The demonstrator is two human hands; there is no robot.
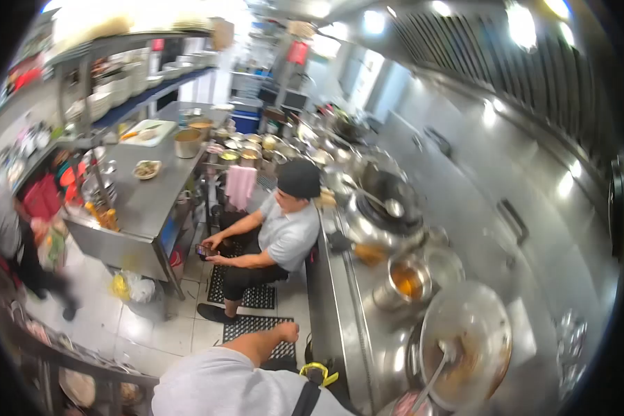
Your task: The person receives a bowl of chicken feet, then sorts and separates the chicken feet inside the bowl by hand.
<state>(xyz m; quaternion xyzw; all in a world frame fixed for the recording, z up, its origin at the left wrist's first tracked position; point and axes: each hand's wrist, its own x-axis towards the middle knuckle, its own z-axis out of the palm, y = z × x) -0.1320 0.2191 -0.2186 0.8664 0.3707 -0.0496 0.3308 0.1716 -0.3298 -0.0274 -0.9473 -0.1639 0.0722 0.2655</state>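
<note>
Yellow and smooth-looking, a loop (315,374) of unclear purpose sits nearest the left grip (288,333), just beside it toward the wearer's body. The fingers look curled into a loose fist, nothing seen in them; the right hand is out of view. Right of the grip, along a steel bench (374,340), a metal ladle (441,365) leans in a round, sauce-stained wok (475,319), probably for easy reach. Below the grip, a perforated black mat (256,323) lies on pale tiles (142,326), likely against slipping
</note>
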